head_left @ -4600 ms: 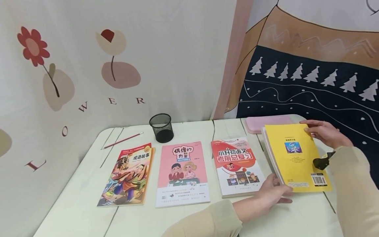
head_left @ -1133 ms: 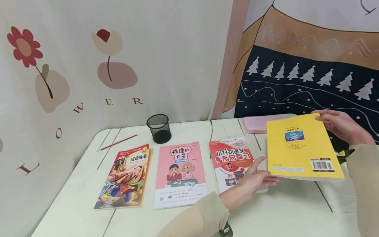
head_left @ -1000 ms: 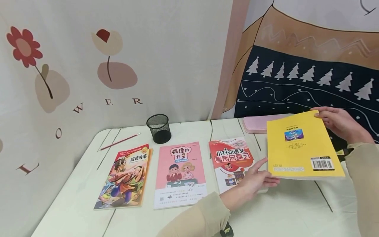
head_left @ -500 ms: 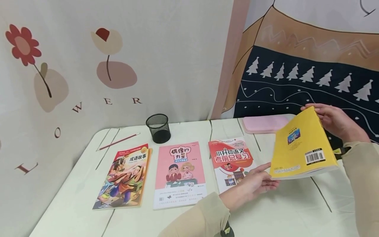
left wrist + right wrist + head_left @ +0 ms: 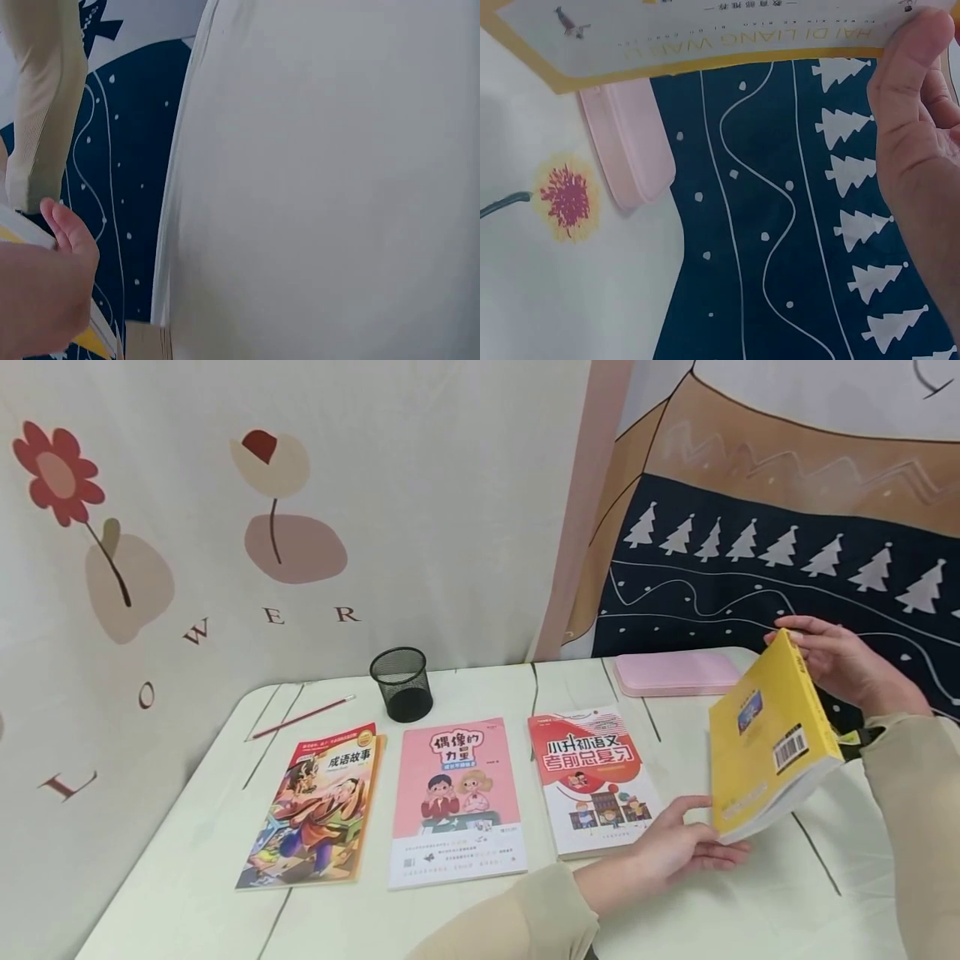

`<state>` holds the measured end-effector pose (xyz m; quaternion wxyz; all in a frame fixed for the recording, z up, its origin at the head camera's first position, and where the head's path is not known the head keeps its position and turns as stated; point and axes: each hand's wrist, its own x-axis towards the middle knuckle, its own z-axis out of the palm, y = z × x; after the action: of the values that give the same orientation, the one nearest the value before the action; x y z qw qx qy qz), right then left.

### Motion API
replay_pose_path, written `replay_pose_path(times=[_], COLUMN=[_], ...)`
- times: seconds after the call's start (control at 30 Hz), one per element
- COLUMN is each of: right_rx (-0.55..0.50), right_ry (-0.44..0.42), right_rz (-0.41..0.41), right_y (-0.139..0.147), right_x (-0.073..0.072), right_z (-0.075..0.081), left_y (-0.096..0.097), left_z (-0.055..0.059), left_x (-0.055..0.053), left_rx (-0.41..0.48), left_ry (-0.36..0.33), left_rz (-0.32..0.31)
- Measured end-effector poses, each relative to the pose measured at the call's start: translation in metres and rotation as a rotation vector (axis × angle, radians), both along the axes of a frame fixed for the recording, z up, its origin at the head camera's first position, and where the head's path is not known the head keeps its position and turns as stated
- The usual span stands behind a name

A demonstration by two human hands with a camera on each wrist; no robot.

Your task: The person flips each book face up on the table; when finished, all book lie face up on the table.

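Observation:
A yellow book (image 5: 768, 735) is held tilted at the right of the table, its back cover with picture and barcode facing up and leftward, its spine to the right. My right hand (image 5: 851, 664) grips its top corner; the right wrist view shows the thumb of that hand (image 5: 919, 127) on the white front cover with yellow edging. At the lower left corner, my left hand (image 5: 671, 847) holds the book with the thumb on its edge and fingers beneath. The left wrist view catches only part of the left hand (image 5: 45, 292) and little of the book.
Left of the hands lie a red-and-white book (image 5: 592, 777), a pink book (image 5: 459, 802) and a colourful storybook (image 5: 315, 810). Behind them stand a black mesh pen cup (image 5: 401, 685) and a pencil (image 5: 300, 718). A pink flat case (image 5: 675, 674) lies at the back right.
The yellow book has turned from facing the head camera to tilting leftward, showing its spine and bottom edge. Its lower end and my left hand have moved lower and right, uncovering the red-and-white book.

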<state>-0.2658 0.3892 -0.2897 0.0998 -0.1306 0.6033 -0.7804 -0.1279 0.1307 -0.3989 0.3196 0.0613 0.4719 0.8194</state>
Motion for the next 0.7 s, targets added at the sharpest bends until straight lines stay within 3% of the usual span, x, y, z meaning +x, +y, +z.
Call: replay_pose_path(times=[0.17, 0.3, 0.5, 0.7], right_rx=[-0.021, -0.025, 0.048, 0.091], right_ry=[0.036, 0.026, 0.029, 0.035], right_rz=[-0.030, -0.054, -0.114, -0.161], right_y=[-0.001, -0.002, -0.004, -0.006], right_x=[0.000, 0.000, 0.000, 0.000], right_z=[-0.003, -0.003, -0.003, -0.003], left_y=[0.008, 0.010, 0.011, 0.015], left_z=[-0.001, -0.001, 0.001, 0.005], left_x=[0.007, 0.010, 0.012, 0.011], left_rx=[0.033, 0.020, -0.026, -0.120], left_ry=[-0.019, -0.006, -0.005, -0.020], left_rz=[0.100, 0.112, 0.158, 0.160])
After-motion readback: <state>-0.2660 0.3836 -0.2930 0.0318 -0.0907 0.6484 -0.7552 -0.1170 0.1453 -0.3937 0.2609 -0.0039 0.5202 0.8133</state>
